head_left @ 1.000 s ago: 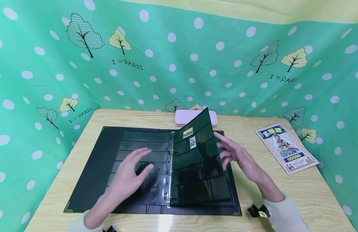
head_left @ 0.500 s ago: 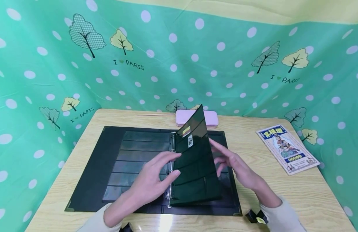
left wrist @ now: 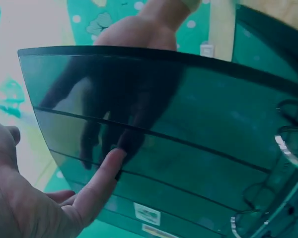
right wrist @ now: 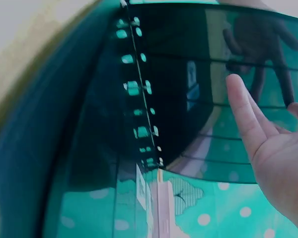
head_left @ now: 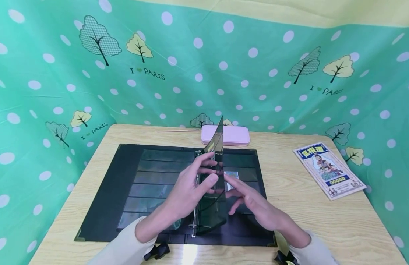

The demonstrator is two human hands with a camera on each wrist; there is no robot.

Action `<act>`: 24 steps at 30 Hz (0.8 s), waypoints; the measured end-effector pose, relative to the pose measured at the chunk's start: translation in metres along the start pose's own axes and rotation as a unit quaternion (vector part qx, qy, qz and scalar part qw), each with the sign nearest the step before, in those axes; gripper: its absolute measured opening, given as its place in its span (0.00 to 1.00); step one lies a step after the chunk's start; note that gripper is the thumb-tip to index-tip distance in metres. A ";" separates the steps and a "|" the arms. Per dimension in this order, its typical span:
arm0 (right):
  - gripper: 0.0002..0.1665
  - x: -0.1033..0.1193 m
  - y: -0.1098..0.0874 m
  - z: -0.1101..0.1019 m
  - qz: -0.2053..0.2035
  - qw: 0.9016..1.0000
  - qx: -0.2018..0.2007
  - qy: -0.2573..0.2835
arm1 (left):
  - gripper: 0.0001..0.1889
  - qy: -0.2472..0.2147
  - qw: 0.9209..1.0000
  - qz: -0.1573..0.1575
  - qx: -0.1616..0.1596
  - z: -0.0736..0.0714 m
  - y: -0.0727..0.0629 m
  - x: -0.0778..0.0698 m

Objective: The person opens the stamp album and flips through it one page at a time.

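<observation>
A black ring-binder stamp album (head_left: 101, 191) lies spread on the table. One dark see-through pocket page (head_left: 211, 213) stands almost upright on the rings (head_left: 194, 221). Left of this page is my left hand (head_left: 187, 187), its fingers extended and an index fingertip at the sheet in the left wrist view. My right hand (head_left: 254, 200) is on the other side, with straight fingers against the page. Each hand shows dimly through the sheet in the opposite wrist view. Small stamps (left wrist: 147, 214) sit in the raised page's pockets; another stamp (head_left: 230, 176) shows on the page underneath, partly covered by my right fingers.
Behind the album lie a pink case (head_left: 237, 135) and a thin stick (head_left: 177, 131). A printed booklet with cartoon figures (head_left: 328, 171) rests at the right. Green dotted cloth (head_left: 177, 48) hangs around the table's back and sides.
The raised page has swung leftward from a slant to nearly upright, with my right hand following it left. My left hand has moved right, from over the left page to the raised sheet.
</observation>
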State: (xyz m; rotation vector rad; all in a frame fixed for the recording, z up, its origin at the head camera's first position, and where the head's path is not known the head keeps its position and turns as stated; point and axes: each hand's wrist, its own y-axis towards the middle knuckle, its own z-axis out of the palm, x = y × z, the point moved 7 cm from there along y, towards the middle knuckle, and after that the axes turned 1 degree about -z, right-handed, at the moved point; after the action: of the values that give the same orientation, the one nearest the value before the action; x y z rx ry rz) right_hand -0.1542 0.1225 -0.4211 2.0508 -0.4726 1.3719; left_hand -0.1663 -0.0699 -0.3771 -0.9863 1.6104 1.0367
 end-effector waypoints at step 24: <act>0.40 -0.008 0.007 -0.002 0.018 0.999 -0.006 -0.029 | 0.31 0.046 0.995 -0.083 0.002 -0.030 -0.021 0.010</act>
State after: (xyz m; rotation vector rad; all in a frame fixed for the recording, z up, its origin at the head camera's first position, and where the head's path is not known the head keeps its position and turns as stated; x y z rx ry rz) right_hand -0.1635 0.1184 -0.4262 2.0871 -0.5436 1.3292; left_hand -0.1576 -0.1063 -0.3851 -1.1589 1.5743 0.8849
